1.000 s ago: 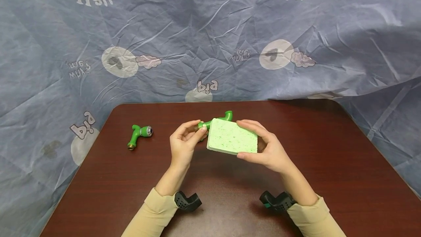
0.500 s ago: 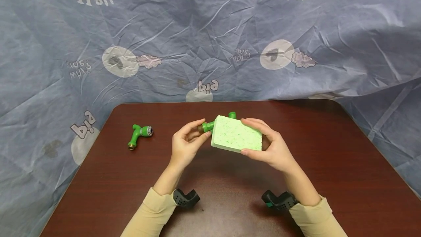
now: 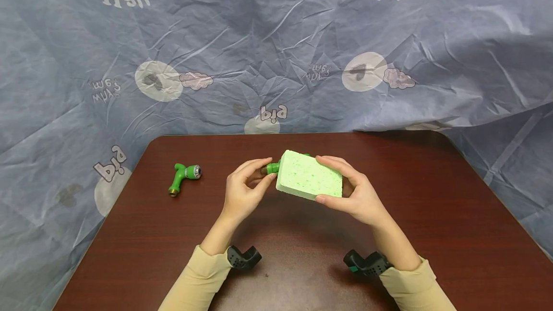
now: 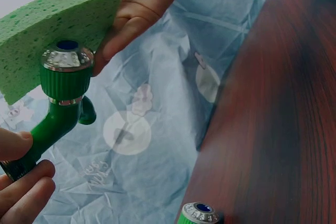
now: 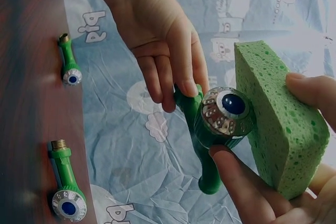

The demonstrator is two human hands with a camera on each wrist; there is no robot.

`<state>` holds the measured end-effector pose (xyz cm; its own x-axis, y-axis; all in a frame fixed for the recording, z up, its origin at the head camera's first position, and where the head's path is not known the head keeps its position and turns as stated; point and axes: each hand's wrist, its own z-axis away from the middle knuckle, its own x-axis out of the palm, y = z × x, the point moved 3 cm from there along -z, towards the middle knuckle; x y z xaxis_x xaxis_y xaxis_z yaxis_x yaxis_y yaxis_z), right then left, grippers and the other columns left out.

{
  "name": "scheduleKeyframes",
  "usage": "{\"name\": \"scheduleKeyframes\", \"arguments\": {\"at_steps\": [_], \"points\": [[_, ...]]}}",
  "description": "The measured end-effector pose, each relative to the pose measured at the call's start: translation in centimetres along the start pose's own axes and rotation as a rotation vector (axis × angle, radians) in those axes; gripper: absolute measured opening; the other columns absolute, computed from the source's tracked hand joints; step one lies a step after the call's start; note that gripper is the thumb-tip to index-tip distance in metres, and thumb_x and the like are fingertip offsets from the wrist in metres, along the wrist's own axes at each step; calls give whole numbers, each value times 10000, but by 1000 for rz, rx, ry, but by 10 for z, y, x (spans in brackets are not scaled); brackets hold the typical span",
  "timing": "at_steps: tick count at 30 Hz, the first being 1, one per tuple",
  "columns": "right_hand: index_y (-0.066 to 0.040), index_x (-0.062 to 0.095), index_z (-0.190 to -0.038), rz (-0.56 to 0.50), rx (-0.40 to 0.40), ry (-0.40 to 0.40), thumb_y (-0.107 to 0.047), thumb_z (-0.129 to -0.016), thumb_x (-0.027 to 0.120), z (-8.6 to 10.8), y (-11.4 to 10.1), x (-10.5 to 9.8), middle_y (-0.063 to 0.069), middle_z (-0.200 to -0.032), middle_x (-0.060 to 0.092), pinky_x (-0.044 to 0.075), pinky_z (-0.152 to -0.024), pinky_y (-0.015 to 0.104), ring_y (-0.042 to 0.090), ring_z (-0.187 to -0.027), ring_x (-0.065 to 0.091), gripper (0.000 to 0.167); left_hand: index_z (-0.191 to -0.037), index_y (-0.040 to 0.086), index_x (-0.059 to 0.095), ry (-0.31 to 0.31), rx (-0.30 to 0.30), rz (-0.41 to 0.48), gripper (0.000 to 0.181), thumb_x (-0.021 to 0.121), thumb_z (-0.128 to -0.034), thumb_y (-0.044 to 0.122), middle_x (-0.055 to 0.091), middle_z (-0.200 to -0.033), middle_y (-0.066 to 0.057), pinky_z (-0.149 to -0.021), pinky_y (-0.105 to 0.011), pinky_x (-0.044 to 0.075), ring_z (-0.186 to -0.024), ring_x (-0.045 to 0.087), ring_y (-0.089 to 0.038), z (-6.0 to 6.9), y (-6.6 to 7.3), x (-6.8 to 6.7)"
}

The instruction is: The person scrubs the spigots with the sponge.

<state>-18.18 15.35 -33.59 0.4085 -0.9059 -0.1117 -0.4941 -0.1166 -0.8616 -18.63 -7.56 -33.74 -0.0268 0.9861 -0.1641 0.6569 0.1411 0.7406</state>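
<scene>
My left hand [image 3: 243, 190] pinches one end of a green faucet [image 4: 65, 81] between thumb and fingers. The faucet has a ribbed green knob with a chrome cap and a blue centre, clearest in both wrist views. My right hand [image 3: 361, 197] grips a light green sponge [image 3: 308, 175] by its right end, thumb on one edge and fingers on the other. In the right wrist view the sponge [image 5: 281, 124] lies close against the knob, and a right finger reaches just under it; whether it touches cannot be told. From the head view, the sponge covers most of the faucet.
Another green faucet [image 3: 183, 178] lies at the left of the dark red-brown table [image 3: 142, 253]. Two faucets on the table show in the right wrist view, the nearer one [image 5: 64, 177] with a brass threaded end. A patterned blue-grey cloth [image 3: 276, 52] hangs behind.
Both hands have shifted slightly right with the faucet and sponge. The faucet's far end, earlier sticking up above the sponge, has dropped almost out of sight behind it.
</scene>
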Motion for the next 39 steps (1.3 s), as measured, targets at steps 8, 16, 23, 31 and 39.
{"name": "scheduleKeyframes", "arguments": {"at_steps": [8, 16, 23, 31, 39], "points": [[125, 411, -1324, -23, -46, 5, 185, -703, 713, 0, -5, -3, 162, -1323, 417, 560, -719, 252, 202, -991, 557, 693, -1059, -84, 646, -19, -1, -58, 286, 709, -780, -84, 648, -967, -220, -656, -400, 587, -772, 679, -293, -1, 1, -3], [130, 409, -1327, 3, -123, 25, 264, -666, 677, 0, -13, -18, 210, -1331, 383, 544, -729, 222, 210, -1014, 535, 726, -1040, -78, 657, -12, -48, -71, 249, 708, -798, -50, 663, -934, -204, -670, -395, 585, -784, 674, -295, -1, -4, -5], [126, 406, -1325, 25, -121, 39, 323, -645, 624, 4, -21, -37, 201, -1325, 386, 547, -695, 219, 211, -973, 546, 741, -1031, -91, 655, 20, -115, -22, 217, 683, -819, -53, 651, -879, -199, -649, -406, 582, -758, 666, -264, -2, -7, -8], [139, 408, -1305, 8, -139, 5, 320, -642, 623, 5, -22, -38, 220, -1331, 374, 542, -709, 224, 219, -995, 539, 720, -1029, -131, 640, 29, -139, 73, 204, 653, -832, -79, 656, -834, -248, -575, -220, 553, -682, 636, -79, -3, -8, -9], [149, 440, -1271, -38, -205, 30, 330, -625, 602, 5, -21, -34, 230, -1345, 384, 524, -769, 221, 248, -1114, 494, 690, -1012, -164, 612, 39, -141, 194, 184, 627, -835, -118, 623, -811, -311, -574, -196, 551, -657, 643, -54, -2, -13, -7]]}}
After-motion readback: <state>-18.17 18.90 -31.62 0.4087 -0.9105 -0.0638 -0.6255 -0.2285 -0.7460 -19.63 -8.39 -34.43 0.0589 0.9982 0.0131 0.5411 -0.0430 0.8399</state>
